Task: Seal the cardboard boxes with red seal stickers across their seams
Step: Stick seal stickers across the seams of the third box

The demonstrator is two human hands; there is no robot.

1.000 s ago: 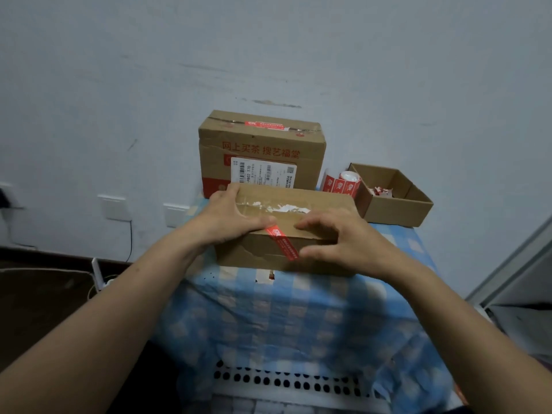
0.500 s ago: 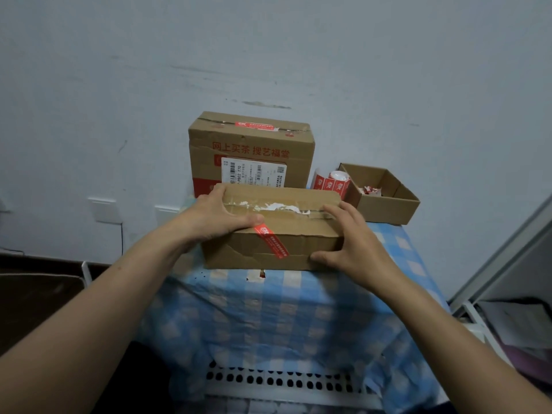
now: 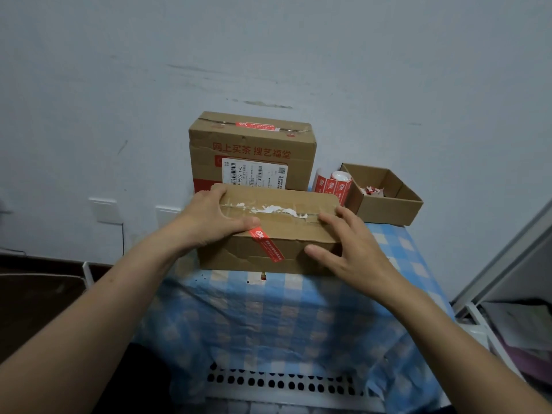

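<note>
- The left hand (image 3: 209, 222) grips the left end of the low box (image 3: 286, 258), fingers curled over its far top edge and thumb laid flat on the lid. If that grip eases, a push from the other side could probably skid the box across the checked cloth of the table (image 3: 268, 324).
- The tall box (image 3: 251, 147) stands just behind at the table's far edge and already has a sticker on its top. A shove backwards would knock the low box into it.
- The red seal sticker (image 3: 267, 245) runs at a slant from beside the left thumb, over the lid's front edge and down the front face. Its upper end seems to stop short of the taped seam with the white residue, so the seam may stay unsealed. The front card is torn and creased, and the strip could lift there.
- The right hand (image 3: 349, 249) lies with fingers spread and nearly straight on the box's right end, thumb on the front face. It holds nothing, so pressing hard could buckle the weak front further.
- The sticker roll (image 3: 334, 183) and the open box (image 3: 385, 201) sit at the far right corner, near enough for a sliding box to nudge them.
</note>
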